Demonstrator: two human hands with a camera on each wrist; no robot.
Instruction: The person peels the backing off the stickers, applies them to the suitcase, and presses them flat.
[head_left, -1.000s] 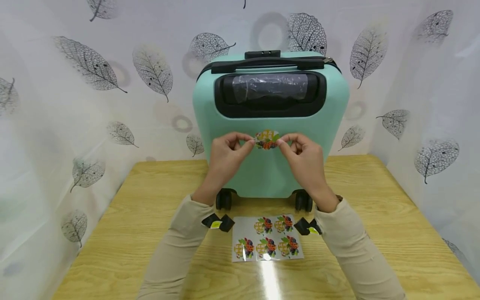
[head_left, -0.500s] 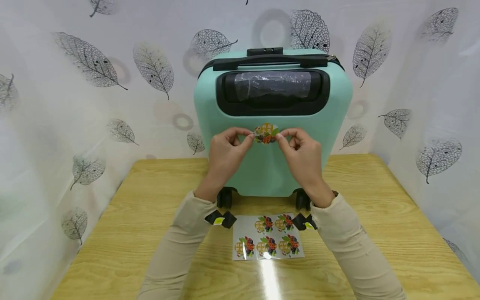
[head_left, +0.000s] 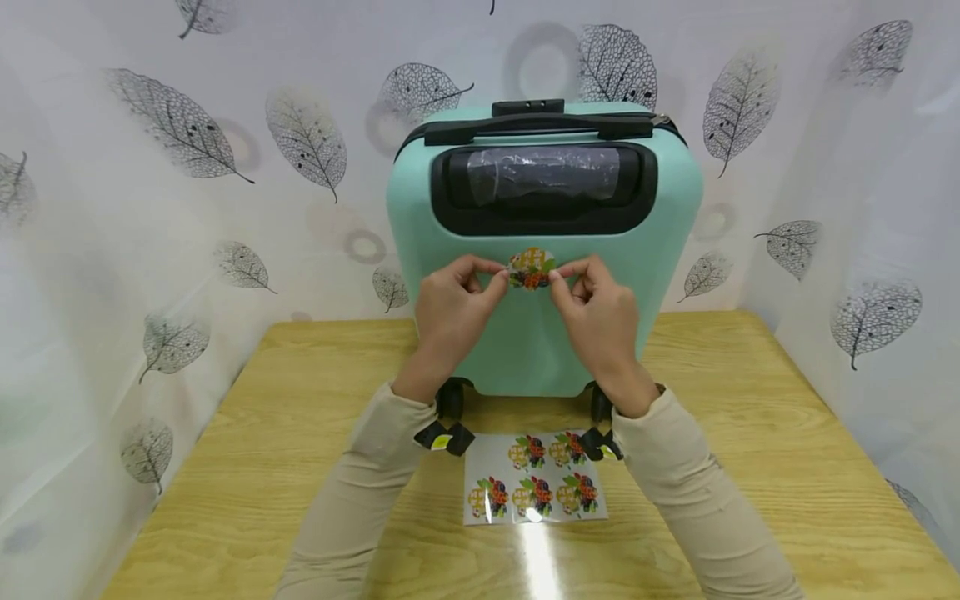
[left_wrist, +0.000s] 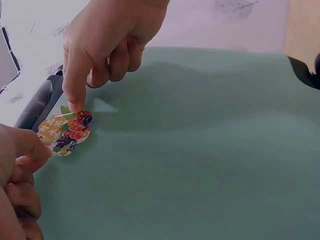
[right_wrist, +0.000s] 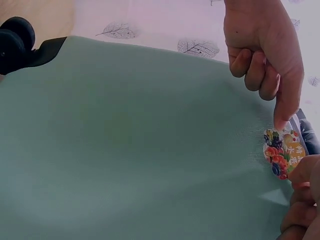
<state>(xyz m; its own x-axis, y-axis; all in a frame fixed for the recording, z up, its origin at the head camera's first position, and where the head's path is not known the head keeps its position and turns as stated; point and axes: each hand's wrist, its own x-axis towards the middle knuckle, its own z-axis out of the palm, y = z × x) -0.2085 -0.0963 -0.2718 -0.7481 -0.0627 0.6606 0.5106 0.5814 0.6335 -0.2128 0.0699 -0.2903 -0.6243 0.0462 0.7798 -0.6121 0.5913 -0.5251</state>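
Observation:
Both hands pinch a small fruit-printed sticker (head_left: pixel 531 269) by its two side edges, in front of the mint-green suitcase (head_left: pixel 540 350). My left hand (head_left: pixel 453 308) has the left edge between thumb and index finger; my right hand (head_left: pixel 600 312) has the right edge the same way. The sticker lies close over the shell, a little below the black handle recess (head_left: pixel 543 221). In the left wrist view the berry print of the sticker (left_wrist: pixel 67 131) faces out, with a fingertip on each side. The right wrist view shows the sticker (right_wrist: pixel 283 152) near the recess too.
On the wooden table (head_left: pixel 322 375), a white sticker sheet (head_left: pixel 487 454) with several fruit stickers lies before the suitcase, one spot on it bare. Black wheels (head_left: pixel 450 402) stand under the suitcase. A leaf-patterned curtain (head_left: pixel 315 242) surrounds the table.
The sticker has moved slightly up the suitcase front in both hands. My right hand has shifted a little to the left. The sticker sheet stays in place.

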